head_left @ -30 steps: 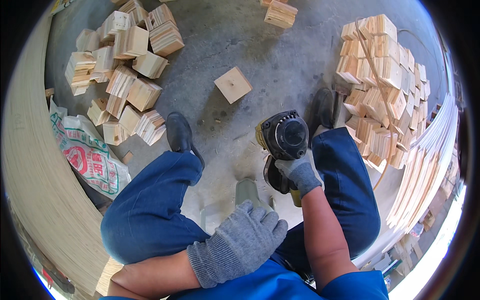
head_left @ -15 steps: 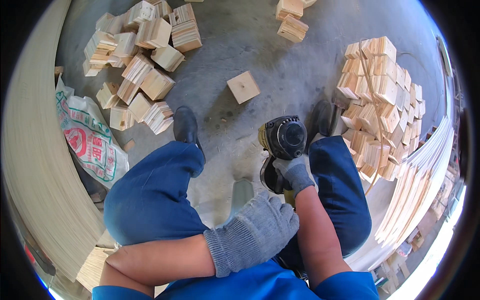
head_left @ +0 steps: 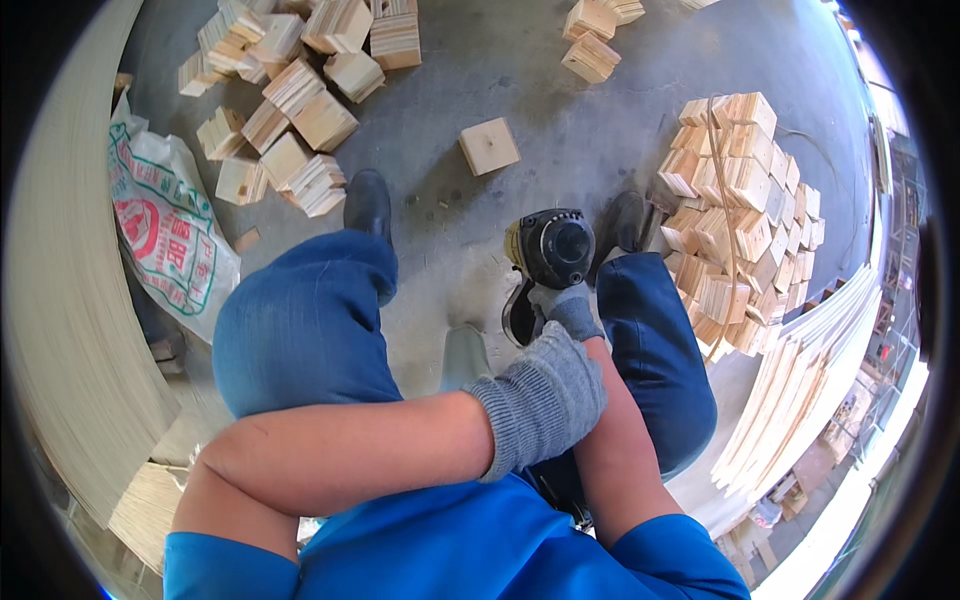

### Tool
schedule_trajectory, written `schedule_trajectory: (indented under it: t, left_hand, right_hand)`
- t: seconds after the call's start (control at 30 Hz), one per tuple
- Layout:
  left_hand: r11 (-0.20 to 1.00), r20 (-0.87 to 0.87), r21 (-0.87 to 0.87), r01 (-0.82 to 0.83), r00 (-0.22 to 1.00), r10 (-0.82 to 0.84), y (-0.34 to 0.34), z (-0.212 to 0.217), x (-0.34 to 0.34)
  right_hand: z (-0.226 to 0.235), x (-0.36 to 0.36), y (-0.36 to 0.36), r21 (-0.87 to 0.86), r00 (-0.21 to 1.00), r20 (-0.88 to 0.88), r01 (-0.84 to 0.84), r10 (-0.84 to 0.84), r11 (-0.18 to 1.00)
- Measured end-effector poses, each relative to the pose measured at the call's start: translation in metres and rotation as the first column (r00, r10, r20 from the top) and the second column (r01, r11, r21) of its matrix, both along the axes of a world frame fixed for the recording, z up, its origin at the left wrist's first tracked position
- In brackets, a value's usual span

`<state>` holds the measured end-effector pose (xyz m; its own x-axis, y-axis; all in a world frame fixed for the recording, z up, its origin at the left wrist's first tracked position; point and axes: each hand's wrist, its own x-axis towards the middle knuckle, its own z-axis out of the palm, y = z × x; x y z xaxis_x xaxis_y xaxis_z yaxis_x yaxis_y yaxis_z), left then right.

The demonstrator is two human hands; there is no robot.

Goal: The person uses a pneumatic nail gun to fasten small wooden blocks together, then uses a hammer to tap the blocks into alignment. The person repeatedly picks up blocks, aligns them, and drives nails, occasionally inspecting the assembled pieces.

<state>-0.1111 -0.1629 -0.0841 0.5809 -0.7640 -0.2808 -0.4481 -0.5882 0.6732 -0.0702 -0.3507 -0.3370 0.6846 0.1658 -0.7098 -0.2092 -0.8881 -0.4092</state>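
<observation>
My right hand [head_left: 568, 308], in a grey knit glove, is closed around the handle of a yellow and black nail gun [head_left: 553, 250] between my knees. The gun's round black cap faces up. Across my body reaches my left hand [head_left: 548, 392], gloved the same way. Its fingers are curled against my right wrist and forearm, just below the glove cuff; their tips are hidden, so I cannot tell whether they grip anything. Beyond the gun, a square wooden block [head_left: 489, 147] with a small mark on its top lies alone on the floor.
Plywood blocks lie heaped at the far left [head_left: 300, 110], with a few more at the back [head_left: 591, 57]. A stacked block pile [head_left: 735, 200] stands right, a thin brown hose [head_left: 722, 180] across it. A printed white sack [head_left: 170, 215] leans by tall sheets [head_left: 60, 280] at left.
My left hand has moved right and up, onto my right wrist. The nail gun, still in my right hand, appears slightly higher and further left as the whole view shifts.
</observation>
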Motion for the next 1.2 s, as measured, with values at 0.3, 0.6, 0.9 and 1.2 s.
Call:
schedule_trajectory:
  t: [0.3, 0.6, 0.9, 1.2]
  left_hand:
    - [1.000, -0.023, -0.007, 0.026, 0.999, -0.026, 0.010, -0.002, 0.002]
    - [1.000, -0.156, -0.006, 0.009, 0.988, -0.009, 0.018, -0.002, 0.004]
    - [1.000, -0.137, 0.009, 0.021, 0.990, -0.020, 0.017, 0.000, 0.008]
    - [1.000, -0.092, 0.013, -0.003, 0.996, 0.004, 0.012, -0.004, -0.001]
  right_hand:
    - [-0.013, 0.031, -0.031, 0.233, 0.901, -0.288, 0.395, -0.325, 0.889]
    - [0.001, 0.069, -0.037, 0.083, 0.675, -0.465, 0.677, -0.573, 0.731]
    - [-0.006, 0.064, -0.048, 0.048, 0.604, -0.498, 0.735, -0.622, 0.676]
    - [0.001, 0.063, -0.046, 0.052, 0.579, -0.521, 0.756, -0.628, 0.653]
